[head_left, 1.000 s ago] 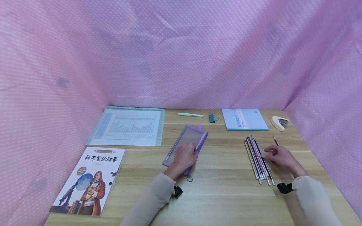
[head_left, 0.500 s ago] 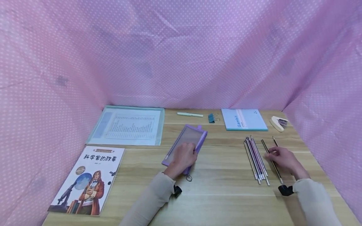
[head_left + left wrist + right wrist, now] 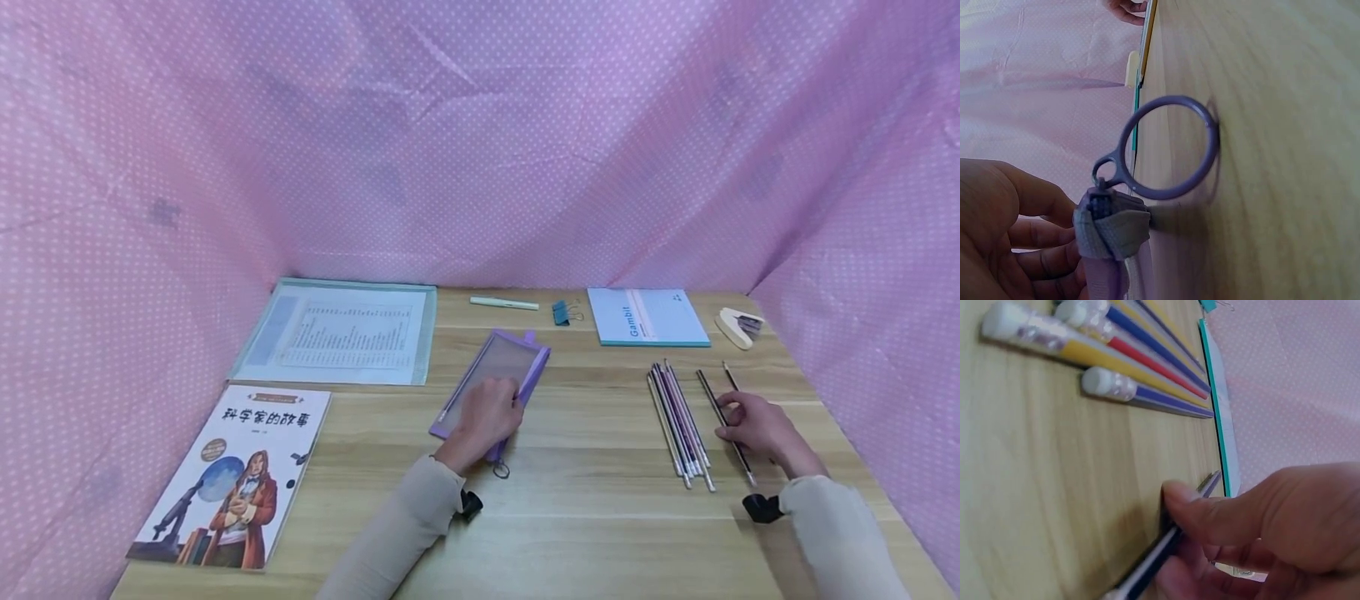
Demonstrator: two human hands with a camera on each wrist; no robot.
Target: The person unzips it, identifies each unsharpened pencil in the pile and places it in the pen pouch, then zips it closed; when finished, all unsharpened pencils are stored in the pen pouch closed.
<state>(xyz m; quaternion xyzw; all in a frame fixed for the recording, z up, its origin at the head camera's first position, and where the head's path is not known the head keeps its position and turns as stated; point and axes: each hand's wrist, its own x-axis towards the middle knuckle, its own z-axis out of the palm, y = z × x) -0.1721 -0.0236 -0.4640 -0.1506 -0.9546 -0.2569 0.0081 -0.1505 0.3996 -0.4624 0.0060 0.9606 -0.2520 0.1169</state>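
Observation:
My left hand [image 3: 487, 414] rests on the near end of a purple mesh pencil case [image 3: 504, 364] lying mid-table. Beside its fingers [image 3: 1010, 244], the left wrist view shows the case's zipper end [image 3: 1110, 228] and purple pull ring [image 3: 1169, 147]. My right hand [image 3: 759, 427] pinches a dark pencil [image 3: 712, 404] between thumb [image 3: 1235, 512] and fingers; the dark pencil [image 3: 1147, 565] lies on the wood. Just left of it lies a bundle of several pencils [image 3: 678, 421], whose eraser ends [image 3: 1104, 381] show in the right wrist view.
A storybook [image 3: 232, 475] lies front left, a clear document folder [image 3: 341, 333] behind it. Along the back are a pale pen [image 3: 504, 304], a teal binder clip [image 3: 561, 313], a light-blue notebook [image 3: 647, 317] and a cream stapler [image 3: 738, 325]. Another pencil [image 3: 729, 375] lies right. Pink cloth walls surround the table.
My right hand has drawn one dark pencil out of the bundle and slid it to the right, away from the others. My left hand has stayed on the pencil case.

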